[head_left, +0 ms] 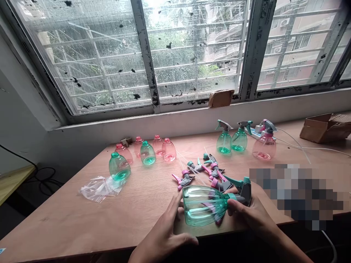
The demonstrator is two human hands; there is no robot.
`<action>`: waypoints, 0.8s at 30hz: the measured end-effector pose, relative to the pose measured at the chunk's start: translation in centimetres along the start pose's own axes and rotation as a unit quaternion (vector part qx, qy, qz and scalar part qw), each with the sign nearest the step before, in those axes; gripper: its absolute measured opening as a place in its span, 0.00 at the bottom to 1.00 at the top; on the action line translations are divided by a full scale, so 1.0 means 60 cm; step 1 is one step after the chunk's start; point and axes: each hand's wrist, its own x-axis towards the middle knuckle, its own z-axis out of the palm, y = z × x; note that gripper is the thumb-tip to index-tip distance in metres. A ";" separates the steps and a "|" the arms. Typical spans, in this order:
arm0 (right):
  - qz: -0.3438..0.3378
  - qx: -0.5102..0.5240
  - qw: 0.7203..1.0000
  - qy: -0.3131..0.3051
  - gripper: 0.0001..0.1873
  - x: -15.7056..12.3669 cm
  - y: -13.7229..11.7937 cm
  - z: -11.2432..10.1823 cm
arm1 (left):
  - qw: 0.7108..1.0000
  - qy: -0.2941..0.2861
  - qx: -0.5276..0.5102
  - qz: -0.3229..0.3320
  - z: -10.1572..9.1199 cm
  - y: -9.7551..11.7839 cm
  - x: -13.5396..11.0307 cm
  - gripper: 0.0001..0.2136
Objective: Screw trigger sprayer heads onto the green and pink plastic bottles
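Observation:
My right hand (246,210) grips a green spray bottle (204,206) at its neck, thumb over the collar by the grey and green trigger head (244,188). The bottle lies sideways above the table's front edge, its base to the left. My left hand (170,230) is beside that base, thumb stretched away and fingers extended near the bottle's edge; whether they touch it is unclear. Behind the bottle lie several loose pink, green and grey trigger sprayers (186,179) with thin clear tubes, partly hidden by the bottle and right hand.
Headless green bottles (148,153) and pink bottles (169,150) stand back left, near a clear plastic bag (97,189). Two green sprayer-topped bottles (224,140) and a pink one (264,148) stand back right. Beyond are a power strip (255,133), cables and an open cardboard box (318,129).

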 end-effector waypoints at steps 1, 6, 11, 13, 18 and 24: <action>0.000 0.002 1.000 0.000 0.23 0.001 0.000 0.000 | 1.000 0.014 -0.005 0.006 0.003 -0.003 0.000 0.53; -0.012 0.010 1.000 -0.020 0.22 0.005 0.002 0.000 | 0.994 0.061 -0.029 0.089 0.006 -0.008 0.003 0.37; -0.006 0.028 0.999 -0.039 0.23 0.007 0.005 -0.005 | 0.998 0.023 -0.036 0.042 -0.002 0.000 0.004 0.40; -0.005 0.030 0.999 -0.041 0.23 0.006 0.006 -0.006 | 0.999 0.012 -0.032 0.034 -0.006 0.006 0.004 0.41; 0.001 0.018 0.999 -0.047 0.24 0.001 0.005 -0.003 | 0.998 -0.021 -0.014 0.065 -0.013 0.011 0.002 0.34; -0.011 0.022 0.999 -0.034 0.21 0.002 0.001 -0.001 | 0.999 0.004 0.004 0.038 -0.001 -0.016 -0.002 0.56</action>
